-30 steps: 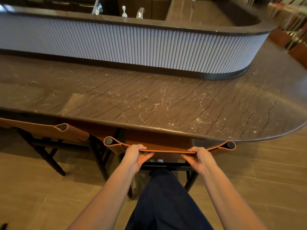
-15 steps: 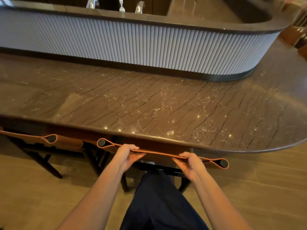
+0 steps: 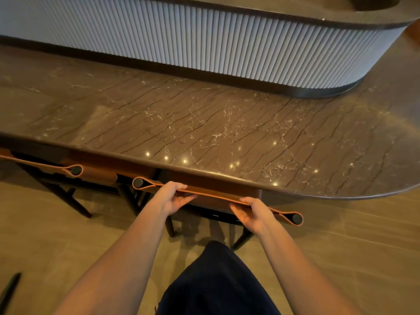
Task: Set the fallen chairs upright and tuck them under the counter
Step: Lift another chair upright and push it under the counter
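Both hands on chair backrest (image 3: 213, 196), chair upright at counter (image 3: 204, 133) edge.
Left hand (image 3: 171, 197), right hand (image 3: 254, 213): fingers curled over its top edge, thumbs underneath, gripping; counter lip just beyond fingertips.

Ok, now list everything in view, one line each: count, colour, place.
counter: one, dark brown veined stone, across the middle
fluted panel: one, pale grey, rising behind the counter top
ledge: one, dark, capping the panel
held chair: one, tan leather backrest, dark frame, upright at the counter edge
second chair: one, same colours, upright to its left
floor: tan tiles, below
thin object: one, black, on the floor bottom left, kind unclear
trouser leg: one, dark navy, bottom centre
left hand: grips the backrest's left part
right hand: grips its right part
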